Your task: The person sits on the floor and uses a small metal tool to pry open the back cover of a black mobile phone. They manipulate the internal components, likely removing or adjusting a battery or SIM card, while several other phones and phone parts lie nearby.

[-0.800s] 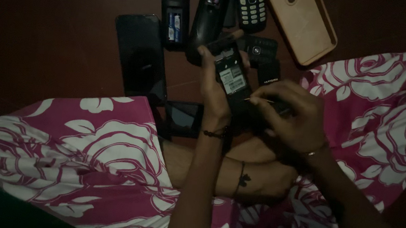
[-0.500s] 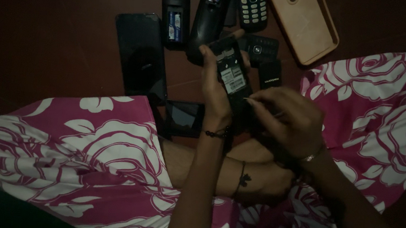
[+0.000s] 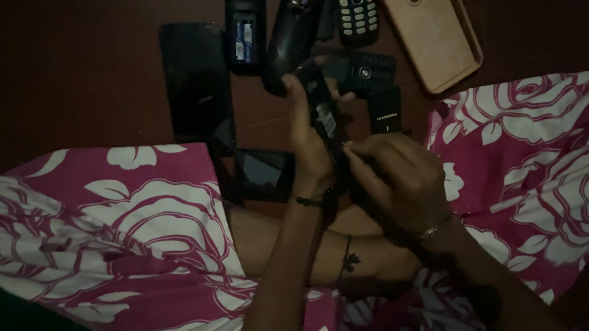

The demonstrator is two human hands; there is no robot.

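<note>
Dark floor [image 3: 69, 60]: we are gripping an opened black phone [image 3: 320, 111] in our left hand [image 3: 307, 142], below the keypad phone [image 3: 356, 11]; right hand [image 3: 399, 185] pinching its lower edge, likely seating something.

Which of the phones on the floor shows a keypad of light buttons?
The small dark keypad phone at the top, lying face up just left of the tan phone case; the other phones there show no buttons.
</note>
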